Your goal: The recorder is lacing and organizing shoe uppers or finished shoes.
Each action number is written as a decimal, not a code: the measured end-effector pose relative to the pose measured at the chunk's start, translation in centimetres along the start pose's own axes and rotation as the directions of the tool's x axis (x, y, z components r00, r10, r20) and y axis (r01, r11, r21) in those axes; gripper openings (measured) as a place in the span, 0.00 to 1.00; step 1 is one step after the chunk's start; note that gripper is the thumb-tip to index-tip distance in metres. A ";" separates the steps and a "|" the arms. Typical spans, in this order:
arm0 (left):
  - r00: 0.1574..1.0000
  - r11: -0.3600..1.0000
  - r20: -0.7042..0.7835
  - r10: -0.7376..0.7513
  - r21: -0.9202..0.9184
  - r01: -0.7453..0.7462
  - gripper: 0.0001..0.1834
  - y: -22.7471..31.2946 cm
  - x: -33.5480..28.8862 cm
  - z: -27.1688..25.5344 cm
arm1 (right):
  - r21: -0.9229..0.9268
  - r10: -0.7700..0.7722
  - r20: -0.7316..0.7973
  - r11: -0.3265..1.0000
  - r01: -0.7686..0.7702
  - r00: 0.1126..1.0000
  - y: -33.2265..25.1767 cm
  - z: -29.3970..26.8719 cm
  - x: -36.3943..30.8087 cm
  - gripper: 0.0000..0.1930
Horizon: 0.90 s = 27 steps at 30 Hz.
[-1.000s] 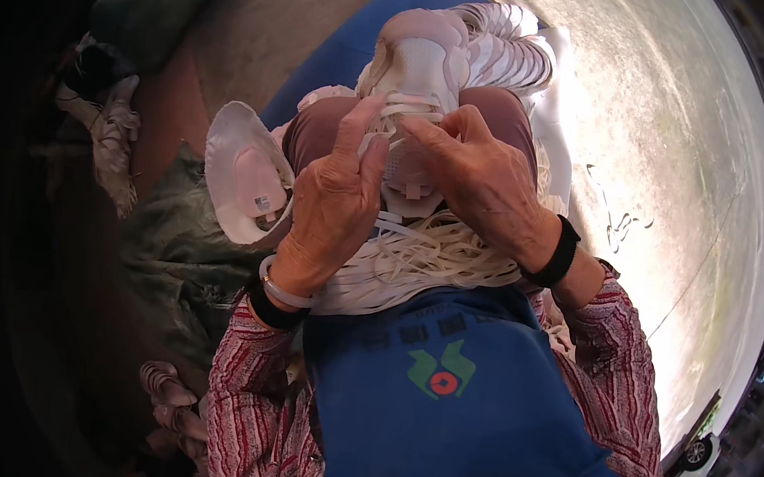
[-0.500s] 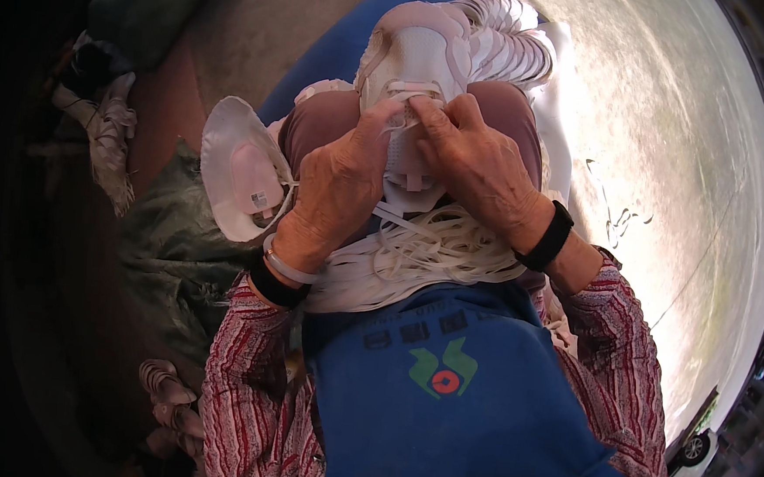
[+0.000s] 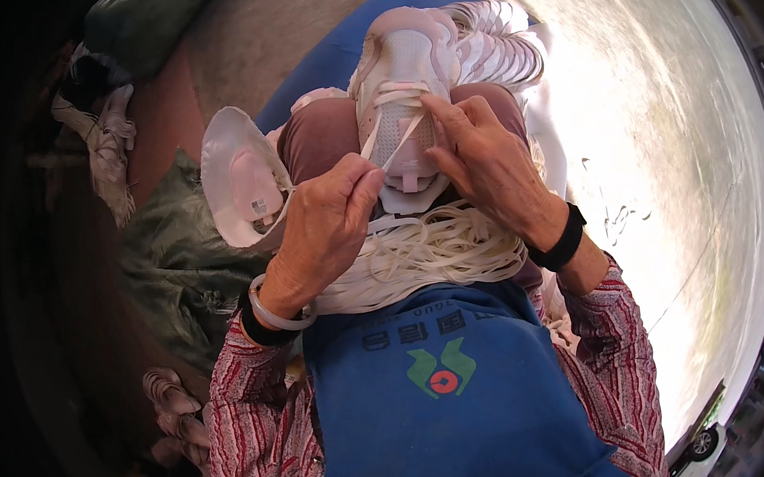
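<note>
A white-and-pale-pink sneaker upper (image 3: 406, 56) lies across my knees, its toe pointing away from me. A white shoelace (image 3: 370, 138) passes through the eyelets nearest the toe, and its two strands run down to my left hand (image 3: 326, 231). That hand is closed in a pinch on the lace, just left of the tongue (image 3: 415, 157). My right hand (image 3: 500, 167) rests along the upper's right side. Its forefinger touches the upper beside the threaded lace, with the thumb held apart. On my lap a heap of loose white laces (image 3: 434, 246) spreads over my blue apron (image 3: 458, 418).
Another white upper (image 3: 237, 173) with a pink lining lies left of my knee. A stack of nested white uppers (image 3: 498, 58) sits beyond my right knee, by a blue sheet (image 3: 323, 60). Dark green sacks (image 3: 176, 252) and bundled uppers (image 3: 108, 147) are on the left.
My left hand has drawn back toward me and to the left, pulling the lace strands out taut. My right hand has stayed near the eyelets, its forefinger now apart from the left hand.
</note>
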<state>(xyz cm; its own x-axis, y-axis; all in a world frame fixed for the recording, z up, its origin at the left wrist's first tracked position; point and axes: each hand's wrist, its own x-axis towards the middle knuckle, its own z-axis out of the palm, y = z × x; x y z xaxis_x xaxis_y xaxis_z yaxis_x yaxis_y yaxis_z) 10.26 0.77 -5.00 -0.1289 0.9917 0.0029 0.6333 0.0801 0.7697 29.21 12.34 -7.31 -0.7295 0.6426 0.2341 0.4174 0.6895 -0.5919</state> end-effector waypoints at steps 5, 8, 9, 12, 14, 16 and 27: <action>0.965 0.989 0.231 0.120 -0.114 -0.096 0.11 0.9 -1.0 1.5 | 0.147 0.002 -0.034 0.989 0.003 0.999 -0.8 -0.8 -2.1 0.10; 0.902 0.980 0.410 0.132 -0.188 -0.057 0.13 1.4 -1.8 1.7 | 0.505 0.361 0.453 0.650 -0.568 0.815 -2.7 -1.9 -2.2 0.09; 0.897 0.964 0.421 0.134 -0.264 -0.020 0.13 1.8 -2.1 2.1 | 0.541 0.280 0.532 0.614 -0.575 0.799 -2.0 -1.3 -2.4 0.14; 0.867 0.927 0.474 0.155 -0.372 0.038 0.15 2.3 -1.8 2.0 | 0.787 0.193 0.424 0.405 -0.466 0.885 -1.6 1.2 -2.6 0.18; 0.871 0.907 0.431 0.234 -0.419 -0.036 0.15 2.4 -1.9 2.0 | 0.823 0.202 0.489 0.217 -0.526 0.849 -2.8 1.0 -2.0 0.21; 0.855 0.911 0.487 0.181 -0.411 0.042 0.15 2.3 -1.9 1.1 | 0.808 0.119 0.582 -0.196 -0.555 0.805 -2.7 1.7 -1.8 0.21; 0.752 0.892 0.657 -0.042 -0.315 0.325 0.15 1.4 -2.6 -1.3 | 0.829 0.091 0.551 0.057 -0.557 0.829 -2.3 2.7 -1.7 0.13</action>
<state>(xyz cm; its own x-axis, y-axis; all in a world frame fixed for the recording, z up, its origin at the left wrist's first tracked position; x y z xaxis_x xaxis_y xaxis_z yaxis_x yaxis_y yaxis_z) 10.54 -1.85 -3.12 0.3779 0.8092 -0.4499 0.2824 0.3620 0.8884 28.04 8.72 -8.41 -0.8656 0.4118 -0.2850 -0.0188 -0.5954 -0.8032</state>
